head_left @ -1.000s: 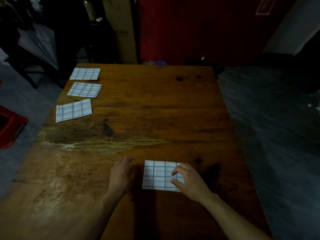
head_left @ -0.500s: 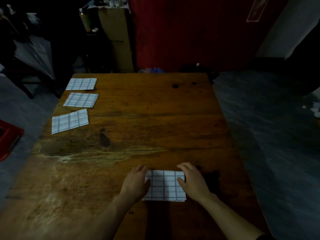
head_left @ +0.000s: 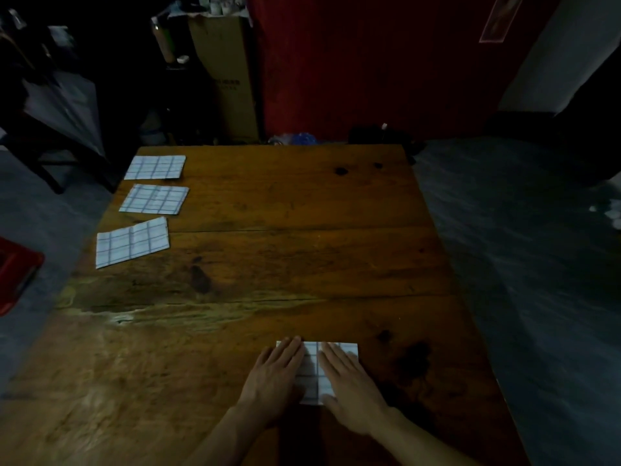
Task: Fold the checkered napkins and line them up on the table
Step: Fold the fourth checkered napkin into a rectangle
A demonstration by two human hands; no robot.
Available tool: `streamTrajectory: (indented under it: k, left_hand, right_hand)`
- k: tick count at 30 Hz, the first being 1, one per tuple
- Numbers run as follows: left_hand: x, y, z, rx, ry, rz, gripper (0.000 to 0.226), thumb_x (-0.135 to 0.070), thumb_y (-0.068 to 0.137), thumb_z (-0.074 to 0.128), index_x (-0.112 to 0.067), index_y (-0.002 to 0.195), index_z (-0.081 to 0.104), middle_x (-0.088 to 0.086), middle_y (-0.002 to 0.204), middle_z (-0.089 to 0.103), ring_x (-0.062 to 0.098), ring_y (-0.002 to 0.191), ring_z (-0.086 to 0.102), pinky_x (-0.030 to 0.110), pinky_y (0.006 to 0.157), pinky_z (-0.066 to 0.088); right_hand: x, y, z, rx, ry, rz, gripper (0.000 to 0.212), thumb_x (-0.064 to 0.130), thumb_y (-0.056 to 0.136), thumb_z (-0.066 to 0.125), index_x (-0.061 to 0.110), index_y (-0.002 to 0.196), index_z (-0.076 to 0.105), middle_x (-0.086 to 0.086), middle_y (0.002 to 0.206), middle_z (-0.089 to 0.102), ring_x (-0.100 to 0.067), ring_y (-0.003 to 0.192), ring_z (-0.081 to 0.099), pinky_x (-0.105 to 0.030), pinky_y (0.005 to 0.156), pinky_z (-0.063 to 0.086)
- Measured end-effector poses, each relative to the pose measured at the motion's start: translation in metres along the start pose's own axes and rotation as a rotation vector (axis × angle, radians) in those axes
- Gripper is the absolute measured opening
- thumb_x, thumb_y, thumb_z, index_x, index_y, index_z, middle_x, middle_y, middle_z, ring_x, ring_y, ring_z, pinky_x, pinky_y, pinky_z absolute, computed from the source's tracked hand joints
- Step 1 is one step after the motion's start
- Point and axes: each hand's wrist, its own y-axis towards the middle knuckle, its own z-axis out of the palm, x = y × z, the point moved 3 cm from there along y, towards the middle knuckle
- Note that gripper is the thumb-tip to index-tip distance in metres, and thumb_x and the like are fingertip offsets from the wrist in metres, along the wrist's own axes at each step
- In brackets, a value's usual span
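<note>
A folded white checkered napkin (head_left: 314, 371) lies near the front edge of the wooden table (head_left: 285, 257). My left hand (head_left: 275, 375) rests flat on its left half and my right hand (head_left: 349, 381) flat on its right half, fingers straight and pointing away from me. Only a strip of the napkin shows between the hands. Three more folded checkered napkins lie in a column along the table's left side: the far one (head_left: 155, 167), the middle one (head_left: 154, 199), and the near one (head_left: 131, 241), which sits slightly turned.
A red crate (head_left: 16, 274) sits on the floor left of the table. A tall cardboard box (head_left: 225, 79) and a red wall (head_left: 369, 62) stand behind the far edge. Dark floor lies to the right.
Both hands have slid inward over the napkin and flattened on it, covering most of it. The head view has tilted, so the table sits lower in frame.
</note>
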Motion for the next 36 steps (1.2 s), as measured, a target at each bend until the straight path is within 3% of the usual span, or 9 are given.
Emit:
streamTrajectory:
  k: [3, 7, 11, 15, 18, 20, 24, 30, 36]
  left_hand:
    - [0.008, -0.007, 0.009, 0.009, 0.023, -0.012, 0.083, -0.052, 0.096, 0.043, -0.022, 0.154, -0.009, -0.009, 0.150, -0.026, 0.018, 0.149, -0.012, 0.045, 0.120, -0.003]
    - [0.018, -0.017, 0.007, 0.027, 0.013, -0.038, 0.084, -0.054, 0.096, 0.042, -0.022, 0.154, -0.011, -0.006, 0.156, -0.024, 0.018, 0.148, -0.017, 0.046, 0.121, -0.004]
    - [0.021, -0.019, 0.000, -0.011, -0.009, -0.071, 0.082, -0.054, 0.095, 0.044, -0.019, 0.156, 0.001, -0.001, 0.164, -0.006, 0.020, 0.150, -0.010, 0.044, 0.122, 0.001]
    - [0.013, -0.013, -0.014, -0.102, -0.053, -0.095, 0.072, -0.049, 0.094, 0.050, -0.024, 0.153, 0.019, -0.003, 0.162, 0.013, 0.020, 0.149, 0.005, 0.042, 0.121, 0.013]
    - [0.008, -0.005, -0.024, -0.162, -0.106, -0.112, 0.064, -0.042, 0.091, 0.057, -0.028, 0.147, 0.030, -0.005, 0.153, 0.031, 0.019, 0.140, 0.024, 0.037, 0.113, 0.027]
    - [0.007, 0.002, -0.030, -0.175, -0.100, -0.143, 0.064, -0.040, 0.088, 0.062, -0.029, 0.144, 0.033, -0.006, 0.147, 0.037, 0.020, 0.134, 0.031, 0.037, 0.109, 0.032]
    - [0.011, 0.014, -0.034, -0.115, -0.045, -0.165, 0.069, -0.040, 0.083, 0.068, -0.032, 0.141, 0.033, -0.003, 0.142, 0.040, 0.024, 0.132, 0.032, 0.041, 0.108, 0.032]
    - [0.014, 0.025, -0.035, -0.010, 0.044, -0.160, 0.075, -0.044, 0.077, 0.074, -0.028, 0.138, 0.034, 0.001, 0.139, 0.039, 0.027, 0.130, 0.032, 0.044, 0.107, 0.031]
    - [0.021, 0.018, -0.041, -0.058, -0.151, -0.176, 0.033, -0.034, 0.088, 0.061, -0.027, 0.120, 0.053, -0.001, 0.129, 0.050, 0.023, 0.120, 0.044, 0.041, 0.099, 0.040]
  right_hand:
    - [-0.011, -0.005, 0.000, -0.016, -0.010, 0.044, 0.075, 0.045, 0.100, 0.037, 0.019, 0.153, -0.010, 0.005, 0.157, -0.025, -0.012, 0.144, -0.024, -0.034, 0.118, -0.013]
    - [-0.028, -0.012, 0.000, -0.043, 0.084, 0.129, 0.074, 0.043, 0.100, 0.038, 0.023, 0.153, -0.009, 0.009, 0.159, -0.019, -0.007, 0.145, -0.021, -0.036, 0.120, -0.009]
    - [-0.042, -0.022, 0.001, -0.067, 0.091, 0.166, 0.071, 0.045, 0.100, 0.036, 0.025, 0.153, -0.006, 0.012, 0.158, -0.017, -0.006, 0.145, -0.017, -0.031, 0.119, -0.010]
    - [-0.042, -0.015, -0.006, -0.148, 0.143, 0.170, 0.085, 0.073, 0.087, 0.013, 0.022, 0.154, 0.013, 0.009, 0.161, 0.004, -0.010, 0.148, -0.005, -0.029, 0.119, -0.005]
    - [-0.036, -0.004, -0.016, -0.230, 0.166, 0.176, 0.060, 0.050, 0.099, 0.036, 0.025, 0.152, 0.023, 0.009, 0.159, 0.020, -0.009, 0.147, 0.008, -0.027, 0.118, 0.006]
    - [-0.032, 0.002, -0.024, -0.269, 0.162, 0.195, 0.057, 0.039, 0.099, 0.045, 0.025, 0.151, 0.025, 0.009, 0.155, 0.026, -0.010, 0.144, 0.017, -0.028, 0.117, 0.015]
    - [-0.032, 0.015, -0.030, -0.222, 0.051, 0.243, 0.059, 0.040, 0.093, 0.057, 0.028, 0.145, 0.032, 0.007, 0.143, 0.037, -0.016, 0.133, 0.030, -0.033, 0.112, 0.026]
    - [-0.037, 0.029, -0.036, -0.141, -0.013, 0.254, 0.050, 0.044, 0.079, 0.071, 0.032, 0.120, 0.045, 0.008, 0.122, 0.043, -0.016, 0.116, 0.036, -0.032, 0.098, 0.031]
    - [-0.035, 0.026, -0.037, -0.113, 0.210, 0.137, 0.014, 0.038, 0.088, 0.060, 0.032, 0.095, 0.049, 0.013, 0.103, 0.045, -0.008, 0.099, 0.042, -0.026, 0.088, 0.038]
